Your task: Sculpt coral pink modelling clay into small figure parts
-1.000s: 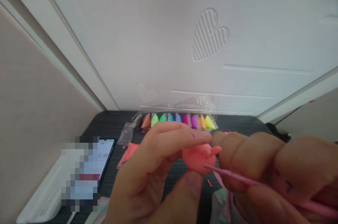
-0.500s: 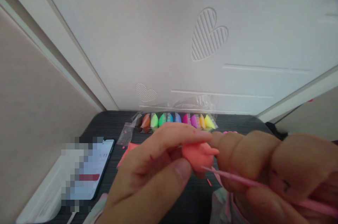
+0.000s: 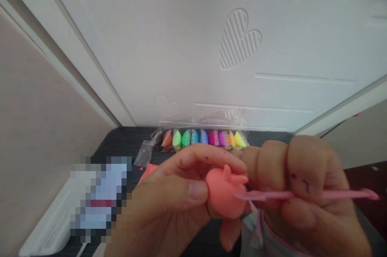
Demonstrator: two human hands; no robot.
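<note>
My left hand [image 3: 181, 192] is closed round a coral-pink clay figure [image 3: 225, 192], a rounded body with small pointed bits on top. Thumb and fingers grip its left side. Between the thumb and bent fingers of my right hand [image 3: 296, 180] lies a thin pink modelling tool [image 3: 272, 195]. Its flattened tip touches the right front of the clay figure. The tool's far end sticks out to the right of the hand. Part of the figure's back is hidden by my left fingers.
Packets of coloured clay [image 3: 202, 138] stand in a row at the back of the dark table [image 3: 121, 144]. A coral packet [image 3: 148, 171] lies partly behind my left hand. A blurred-out phone [image 3: 102, 196] and a white tray [image 3: 45, 224] are at left. A white panel [image 3: 181, 47] rises behind.
The clay figure has turned and shows more of its front and two pointed bits. My right hand has shifted, and the tool now lies nearly level, its far end visible.
</note>
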